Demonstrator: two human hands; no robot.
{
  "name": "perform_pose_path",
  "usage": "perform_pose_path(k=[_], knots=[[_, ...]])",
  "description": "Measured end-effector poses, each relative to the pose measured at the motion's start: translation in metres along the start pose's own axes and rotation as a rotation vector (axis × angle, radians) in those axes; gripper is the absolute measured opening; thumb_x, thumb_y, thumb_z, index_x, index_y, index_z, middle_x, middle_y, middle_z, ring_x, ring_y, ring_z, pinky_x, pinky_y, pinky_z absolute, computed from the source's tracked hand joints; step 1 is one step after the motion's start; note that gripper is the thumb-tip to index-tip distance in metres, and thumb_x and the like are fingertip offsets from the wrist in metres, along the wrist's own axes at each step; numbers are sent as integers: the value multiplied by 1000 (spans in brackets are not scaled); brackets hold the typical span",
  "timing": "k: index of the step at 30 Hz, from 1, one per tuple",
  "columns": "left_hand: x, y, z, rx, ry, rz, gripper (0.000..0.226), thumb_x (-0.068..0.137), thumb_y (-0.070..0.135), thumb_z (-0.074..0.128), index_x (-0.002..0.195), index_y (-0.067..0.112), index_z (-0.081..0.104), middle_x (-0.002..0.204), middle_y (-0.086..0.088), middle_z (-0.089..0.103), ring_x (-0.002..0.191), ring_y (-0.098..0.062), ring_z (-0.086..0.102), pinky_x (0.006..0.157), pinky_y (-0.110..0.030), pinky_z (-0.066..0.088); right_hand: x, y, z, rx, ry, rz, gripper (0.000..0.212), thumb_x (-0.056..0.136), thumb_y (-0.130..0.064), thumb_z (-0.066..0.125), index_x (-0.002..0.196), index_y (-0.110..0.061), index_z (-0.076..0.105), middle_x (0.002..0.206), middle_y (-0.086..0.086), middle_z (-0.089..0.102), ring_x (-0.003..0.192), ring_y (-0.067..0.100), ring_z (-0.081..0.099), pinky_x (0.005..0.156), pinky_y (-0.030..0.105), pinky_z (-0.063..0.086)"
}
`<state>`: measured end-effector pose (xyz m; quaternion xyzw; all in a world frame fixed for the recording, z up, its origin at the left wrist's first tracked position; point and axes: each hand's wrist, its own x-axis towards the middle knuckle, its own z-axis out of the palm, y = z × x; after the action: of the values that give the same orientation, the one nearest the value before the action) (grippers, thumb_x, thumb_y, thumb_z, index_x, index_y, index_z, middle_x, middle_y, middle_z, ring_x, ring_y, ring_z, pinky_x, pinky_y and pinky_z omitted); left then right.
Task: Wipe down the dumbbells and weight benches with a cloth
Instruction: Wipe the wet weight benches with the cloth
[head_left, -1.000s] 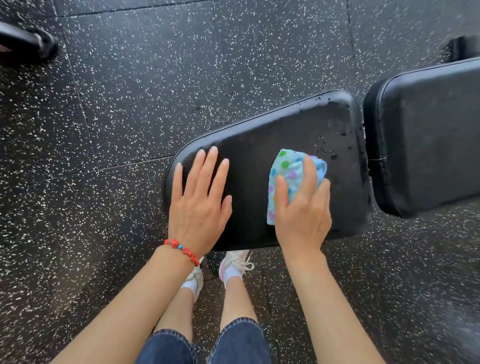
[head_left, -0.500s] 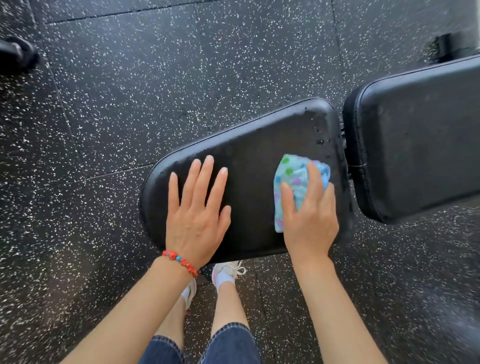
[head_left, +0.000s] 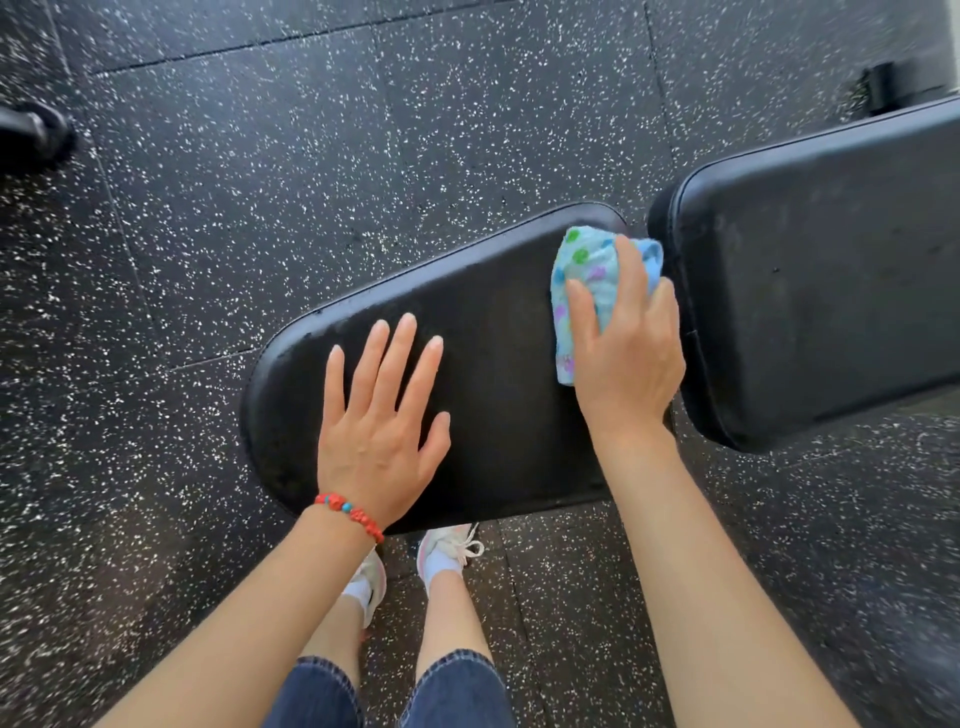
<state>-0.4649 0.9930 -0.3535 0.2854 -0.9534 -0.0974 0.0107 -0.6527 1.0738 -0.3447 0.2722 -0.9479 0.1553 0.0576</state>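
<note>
Your right hand (head_left: 626, 358) lies on top of the cloth (head_left: 584, 280), fingers curved over it and pressing it onto the seat pad (head_left: 493, 374), at the pad's wide end beside the gap to the back pad (head_left: 821, 291). The cloth is a soft, nubbly piece in pale blue, printed with green, purple and blue dots; it is bunched into a loose fold, and its far corner touches the rounded edge of the back pad. Your left hand (head_left: 382, 421) rests flat on the seat pad, palm down, fingers straight and slightly spread, holding nothing, near the pad's narrow, rounded end. A bracelet (head_left: 349, 509) of red beads with a few blue ones circles that wrist. The seat pad is black vinyl with a faint grain, tapering from a broad end to a narrower curved one, with a raised seam along its rim. The back pad is the same black vinyl, thick and rectangular with softened corners, and sits higher in the view. Below lies the floor (head_left: 311, 156), made of black rubber tiles flecked with white specks, their joints showing as thin lines. Your white laced shoes (head_left: 447, 553) stand on it under the near edge of the seat pad, below the rolled hems of your blue jeans (head_left: 457, 691).
</note>
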Motion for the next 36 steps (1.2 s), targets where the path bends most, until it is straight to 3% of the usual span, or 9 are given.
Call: perform_pose_path(k=[4,8,13,17,24,27,32,36], knots=[[0,1,0,20,0,4,55,88,31,40,140,13,36,148,-14,33,137,-30,25,111,-53,17,-58,37,-26,-10,-77,66,42,89,-42,47,125,-20,43,85,17,57,69,32,57,51,35,50],[0,3,-1,29,-4,-4,55,88,31,39,140,12,36,148,-15,33,137,-30,25,111,-53,15,-101,57,-48,-22,-164,129,44,87,-42,46,124,-18,44,83,16,56,65,31,56,49,35,51],[0,2,-1,29,-17,0,56,89,32,37,141,12,32,149,-15,31,137,-31,24,111,-54,14,-47,31,-37,58,-178,222,52,85,-47,41,125,-15,54,93,18,57,80,37,58,57,37,48],[1,2,-2,24,-23,14,55,89,31,36,140,10,34,148,-17,32,137,-33,25,110,-55,15,-10,19,-21,69,-202,269,52,89,-47,43,133,-18,47,109,17,55,98,34,54,70,38,44],[6,18,-15,-6,-41,9,57,86,31,38,137,5,36,145,-21,35,136,-34,25,110,-54,15,-78,25,-49,46,-224,195,48,87,-42,46,124,-12,53,88,17,59,73,32,60,52,32,49],[16,36,-21,-61,-46,68,57,86,31,39,137,6,35,146,-20,34,136,-33,24,110,-53,16,-77,39,-65,84,-292,194,46,86,-38,55,125,-16,54,89,16,56,75,34,59,56,33,47],[37,80,-23,-113,-48,114,56,86,32,40,137,7,39,146,-18,35,137,-32,24,111,-52,17,-36,83,-85,155,-135,321,54,87,-50,39,132,-21,48,99,14,53,84,32,55,66,31,38],[62,118,-11,-129,-33,114,57,87,32,40,138,6,39,146,-18,35,136,-32,24,111,-52,17,-3,119,-68,86,-141,240,54,87,-47,39,131,-19,49,96,16,53,82,31,54,62,29,39]])
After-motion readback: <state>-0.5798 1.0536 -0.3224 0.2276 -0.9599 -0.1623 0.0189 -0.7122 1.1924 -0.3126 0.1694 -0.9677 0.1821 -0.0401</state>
